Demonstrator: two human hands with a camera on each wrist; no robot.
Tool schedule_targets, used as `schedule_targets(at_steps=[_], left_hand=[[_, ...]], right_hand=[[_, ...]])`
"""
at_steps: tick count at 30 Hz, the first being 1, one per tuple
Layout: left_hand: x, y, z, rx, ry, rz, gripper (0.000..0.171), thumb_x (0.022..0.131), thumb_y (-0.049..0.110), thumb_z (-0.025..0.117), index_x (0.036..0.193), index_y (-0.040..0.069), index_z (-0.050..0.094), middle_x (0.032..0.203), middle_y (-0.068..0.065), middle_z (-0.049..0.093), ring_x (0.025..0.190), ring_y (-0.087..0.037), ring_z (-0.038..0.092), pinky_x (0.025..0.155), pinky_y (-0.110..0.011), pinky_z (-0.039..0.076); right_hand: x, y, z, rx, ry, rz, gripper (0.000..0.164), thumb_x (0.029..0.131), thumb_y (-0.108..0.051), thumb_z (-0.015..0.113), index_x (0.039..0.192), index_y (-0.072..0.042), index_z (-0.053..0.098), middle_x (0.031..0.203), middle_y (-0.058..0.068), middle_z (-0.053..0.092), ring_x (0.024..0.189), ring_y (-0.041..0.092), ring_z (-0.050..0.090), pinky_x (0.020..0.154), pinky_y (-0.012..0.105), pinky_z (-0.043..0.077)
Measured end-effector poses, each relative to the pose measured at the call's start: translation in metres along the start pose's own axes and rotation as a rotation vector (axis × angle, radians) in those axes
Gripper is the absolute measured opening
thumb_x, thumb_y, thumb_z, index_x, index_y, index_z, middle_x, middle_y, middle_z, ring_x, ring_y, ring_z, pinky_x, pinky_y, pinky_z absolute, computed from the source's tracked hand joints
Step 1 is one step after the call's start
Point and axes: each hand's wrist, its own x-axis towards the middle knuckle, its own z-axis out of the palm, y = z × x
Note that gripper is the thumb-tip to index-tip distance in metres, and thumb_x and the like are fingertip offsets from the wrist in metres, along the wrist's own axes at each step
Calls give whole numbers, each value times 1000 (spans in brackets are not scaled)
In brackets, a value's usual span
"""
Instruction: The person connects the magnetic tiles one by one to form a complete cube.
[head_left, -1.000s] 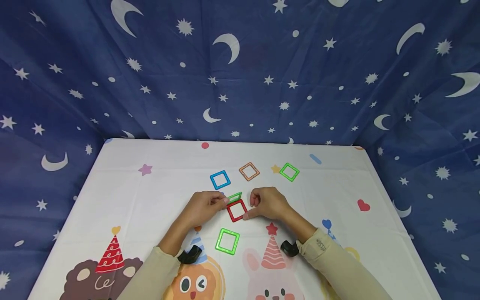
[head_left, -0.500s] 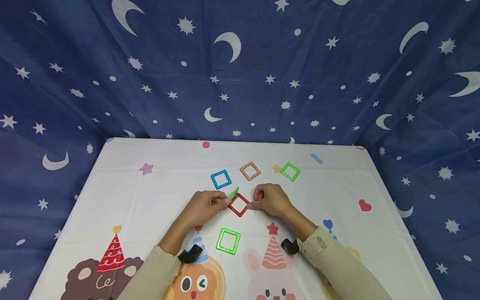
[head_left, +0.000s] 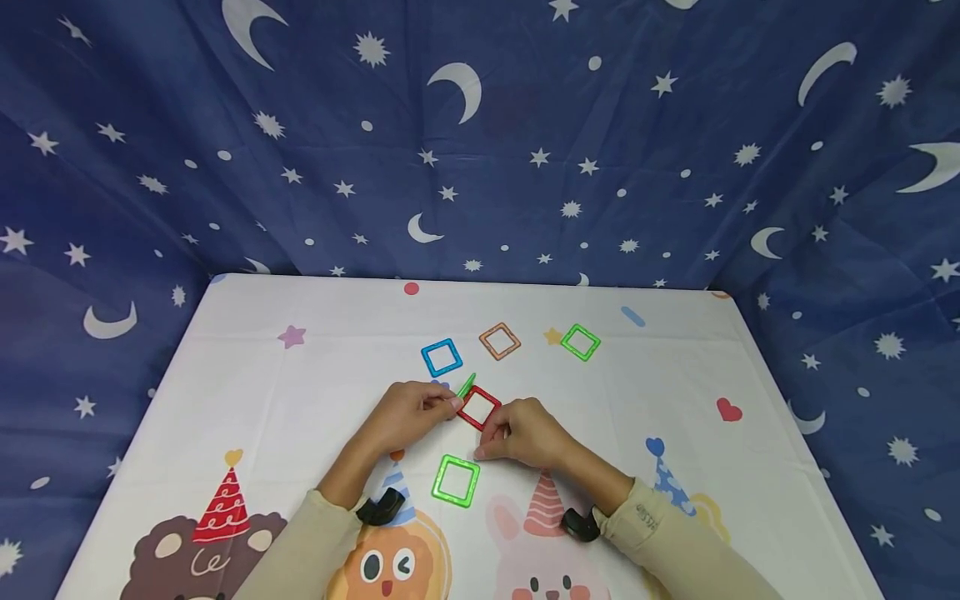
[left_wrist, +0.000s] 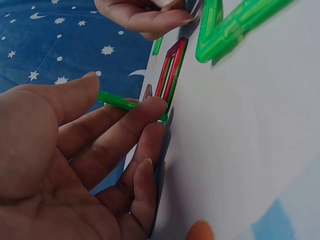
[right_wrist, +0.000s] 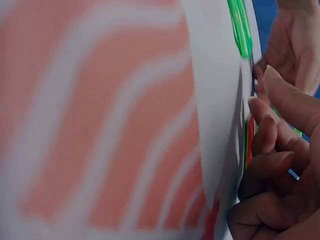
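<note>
Six square frames [head_left: 455, 481], two hands [head_left: 408, 414]

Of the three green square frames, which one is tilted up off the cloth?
The green frame pinched by the left hand, beside the red frame. The other two green frames lie flat, untouched.

Far side of the desk [head_left: 247, 392], flat in a row: blue square plastic frame [head_left: 441, 357], orange square plastic frame [head_left: 499, 341], green square plastic frame [head_left: 581, 342]. White cartoon-print cloth covers the desk. Dark blue star-and-moon fabric backdrop [head_left: 480, 142] behind.
</note>
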Motion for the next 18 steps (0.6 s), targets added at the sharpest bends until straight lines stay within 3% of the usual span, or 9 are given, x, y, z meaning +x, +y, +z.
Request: schedule_targets(at_steps=[11,18], left_hand=[[-1,0,0,-3,-9,16,18,96,38,71,99,23,80,84,13,74,81,-6,62,73,-28,49],[-1,1,0,-6,-10,12,19,95,40,71,100,24,80,85,13,74,83,-6,62,75,-28,50]], right_hand=[[-4,-18,18,-167,-12,30,28,72,-43,92,64,-30,69,53,-18,51,56,-1,47,50,21,35],[-6,-22,16,-284,-34,3,24,77,-33,84,61,-31,66,51,-20,47,57,-1,45,48,21,35]])
